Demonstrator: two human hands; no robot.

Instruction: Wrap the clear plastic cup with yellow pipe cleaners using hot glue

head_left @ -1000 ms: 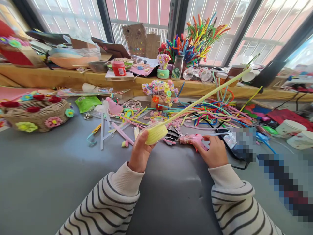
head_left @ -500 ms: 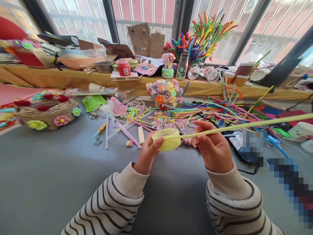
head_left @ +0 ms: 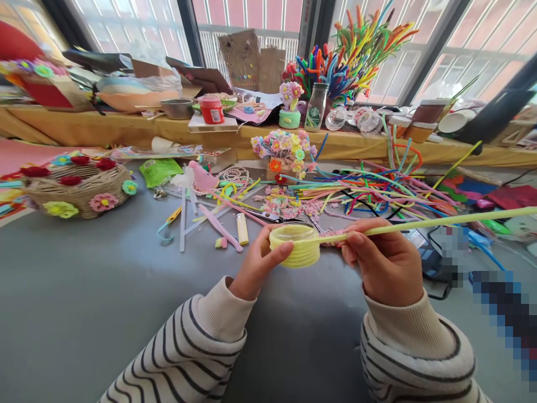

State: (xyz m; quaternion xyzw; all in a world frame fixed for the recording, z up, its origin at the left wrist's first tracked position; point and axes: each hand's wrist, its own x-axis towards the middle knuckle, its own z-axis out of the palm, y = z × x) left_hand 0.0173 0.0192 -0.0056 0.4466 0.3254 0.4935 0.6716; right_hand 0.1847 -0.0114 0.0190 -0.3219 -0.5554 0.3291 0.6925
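**Two hands, one yellow-wrapped container**

We are finding the yellow-wrapped container [head_left: 297, 256] up off the counter [head_left: 126, 313], between the hands, mouth upward. Its clear rim [head_left: 293, 229] is showing above stacked coils. The left hand [head_left: 258, 266] is grasping it from the left side: thumb lying across the near wall, other fingers mostly hiding behind. The right hand [head_left: 390, 266] is pinching the yellow stem [head_left: 453, 220] between thumb and fingers, near the container; the stretch between is looking straight, and the far end is running out of view to the right. Beyond, loose coloured stems [head_left: 352, 193] are lying in a tangle.

Handling, by our guess: we are reckoning the container light and thin-walled, plastic or glass we cannot tell. Bare rim is probably being slippery, and a hard squeeze would be risking a dent or crack. We are favouring a hold on the fuzzy coils, where skin should be gripping better. The stem we are judging soft outside, bendable within; pinching close to the wall should be giving the best control, while a slack pinch would be inviting loose coils.
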